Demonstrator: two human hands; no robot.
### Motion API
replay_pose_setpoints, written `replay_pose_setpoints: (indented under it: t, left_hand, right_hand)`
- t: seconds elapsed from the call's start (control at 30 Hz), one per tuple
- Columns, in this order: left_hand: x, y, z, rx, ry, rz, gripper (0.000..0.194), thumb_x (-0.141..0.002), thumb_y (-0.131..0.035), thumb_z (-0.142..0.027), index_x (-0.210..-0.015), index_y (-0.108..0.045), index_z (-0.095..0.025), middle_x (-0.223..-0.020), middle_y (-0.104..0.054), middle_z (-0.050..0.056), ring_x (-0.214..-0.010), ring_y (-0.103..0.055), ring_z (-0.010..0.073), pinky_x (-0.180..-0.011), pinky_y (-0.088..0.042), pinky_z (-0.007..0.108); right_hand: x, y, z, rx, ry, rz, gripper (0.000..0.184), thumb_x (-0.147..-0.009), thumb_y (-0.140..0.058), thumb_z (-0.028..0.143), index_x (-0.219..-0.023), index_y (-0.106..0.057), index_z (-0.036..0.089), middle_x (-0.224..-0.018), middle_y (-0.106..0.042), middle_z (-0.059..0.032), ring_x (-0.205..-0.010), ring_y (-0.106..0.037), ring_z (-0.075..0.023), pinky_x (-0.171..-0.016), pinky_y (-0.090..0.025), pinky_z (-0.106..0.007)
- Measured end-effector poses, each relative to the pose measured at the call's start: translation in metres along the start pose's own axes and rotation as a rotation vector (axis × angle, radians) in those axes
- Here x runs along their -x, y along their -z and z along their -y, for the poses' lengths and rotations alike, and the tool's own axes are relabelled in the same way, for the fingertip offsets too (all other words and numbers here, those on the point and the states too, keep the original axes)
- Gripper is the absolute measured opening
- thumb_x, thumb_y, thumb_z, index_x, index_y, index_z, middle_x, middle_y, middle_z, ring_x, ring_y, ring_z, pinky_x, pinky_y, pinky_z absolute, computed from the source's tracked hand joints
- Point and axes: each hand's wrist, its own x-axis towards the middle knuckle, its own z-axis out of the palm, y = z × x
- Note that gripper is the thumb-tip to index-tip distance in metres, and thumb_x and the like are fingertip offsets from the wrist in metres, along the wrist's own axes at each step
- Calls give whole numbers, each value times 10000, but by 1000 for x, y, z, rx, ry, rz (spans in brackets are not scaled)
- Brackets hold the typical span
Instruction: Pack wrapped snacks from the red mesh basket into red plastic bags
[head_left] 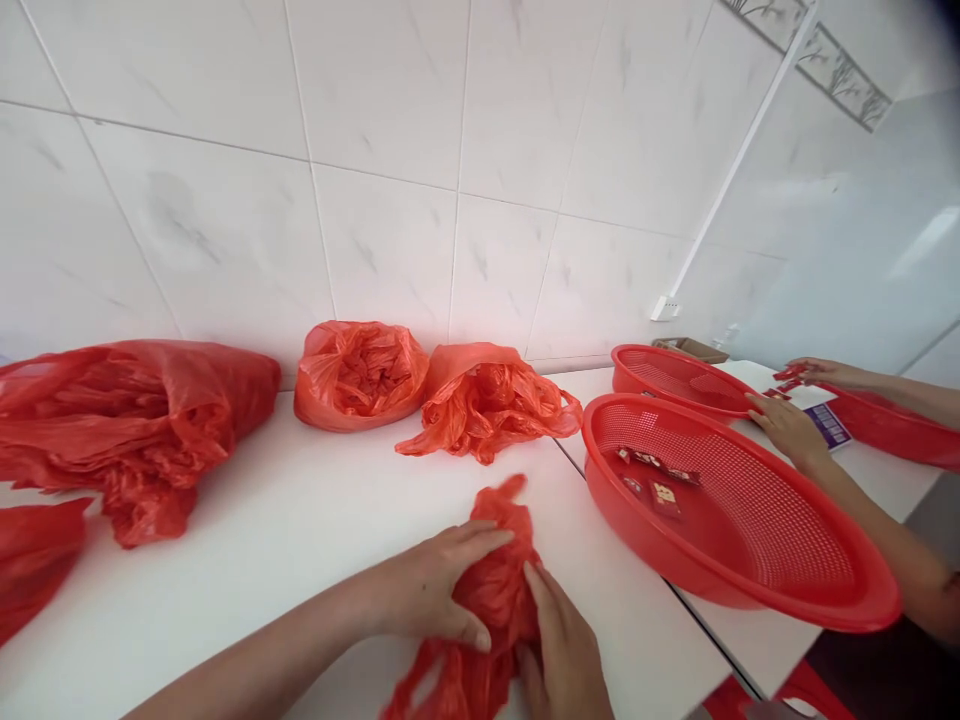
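Both my hands are on a crumpled red plastic bag [491, 590] lying on the white table [285, 530] in front of me. My left hand [439, 590] presses on it from the left, fingers wrapped over the plastic. My right hand [562, 655] grips it from the right, thumb and fingers closed on the folds. The bag's lower part trails toward the table's near edge.
Other red bags lie at the left [135, 420] and by the tiled wall [360, 372], [487, 400]. A large red mesh basket [750, 590] with a few small packets stands at the right. Behind it are more red baskets [675, 372] and another person's hands [787, 425].
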Motion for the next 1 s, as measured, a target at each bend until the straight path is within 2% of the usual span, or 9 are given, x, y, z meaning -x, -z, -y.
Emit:
replay_pose_setpoints:
  t: [0.1,0.2,0.3,0.43,0.6,0.67,0.77,0.87,1.0]
  left_hand:
    - [13,3,-2,184,81,10,412,-704,-522,-115,-1034,-682,-304,-1012,-697,-29,-885,-647,192,-757,-506,271]
    - [13,25,-4,335,205,-165,337,-688,-393,-83,-788,-681,-227,-701,-651,-40,-515,-544,102,-466,-418,195]
    - [19,49,1,350,299,-493,315,-769,-388,-170,-983,-616,-213,-707,-608,-36,-453,-470,83,-397,-357,178]
    - [44,47,26,261,385,-733,320,-822,-429,-266,-1132,-502,-240,-798,-635,-17,-528,-557,126,-455,-449,224]
    - [61,8,60,-198,155,-385,468,-665,-545,-123,-1099,-581,-293,-1249,-604,42,-1158,-539,270,-989,-412,438]
    - [58,2,66,-315,113,-292,511,-669,-577,-140,-1148,-584,-320,-1371,-520,32,-1281,-431,291,-1083,-287,497]
    - [53,7,67,-327,164,-215,568,-693,-618,-203,-1240,-542,-333,-1433,-455,40,-1327,-379,301,-1108,-227,535]
    - [52,14,62,-296,197,-132,624,-694,-638,-244,-1296,-502,-339,-1475,-397,42,-1371,-306,311,-1116,-187,559]
    - [52,19,58,-253,204,-75,668,-708,-633,-260,-1343,-450,-351,-1508,-334,33,-1404,-225,302,-1131,-123,560]
  right_hand:
    - [-18,9,13,-115,-34,228,715,-763,-473,132,-1433,-307,320,-1251,-579,-68,-1079,-592,-254,-851,-515,-373]
    - [-36,19,18,-268,-322,288,692,-753,-461,146,-1415,-329,300,-1142,-638,-56,-984,-632,-225,-802,-519,-338]
    - [-48,27,9,-434,-550,253,603,-723,-481,155,-1314,-440,267,-981,-691,-33,-884,-653,-209,-789,-507,-329]
    - [-72,38,-3,-687,-747,182,577,-749,-507,246,-1314,-389,229,-666,-647,23,-480,-558,-150,-440,-424,-241]
    - [-148,31,-6,-543,-584,-189,574,-745,-569,304,-1299,-429,250,-831,-659,-12,-473,-528,-121,-434,-425,-238]
    - [-184,16,-5,-412,-430,-405,475,-758,-531,274,-1225,-486,195,-996,-633,-80,-748,-610,-183,-652,-508,-317]
    - [-219,-15,3,-313,-303,-527,528,-743,-526,233,-1252,-443,125,-1314,-434,-185,-1236,-405,-270,-1005,-359,-436]
    - [-226,-52,15,-210,-159,-440,646,-777,-551,296,-1362,-338,125,-1468,-217,-202,-1370,-202,-294,-1072,-268,-470]
    - [-231,-91,15,227,-64,-83,565,-893,-424,376,-1411,-333,170,-1534,-77,-156,-1376,-183,-328,-1056,-265,-489]
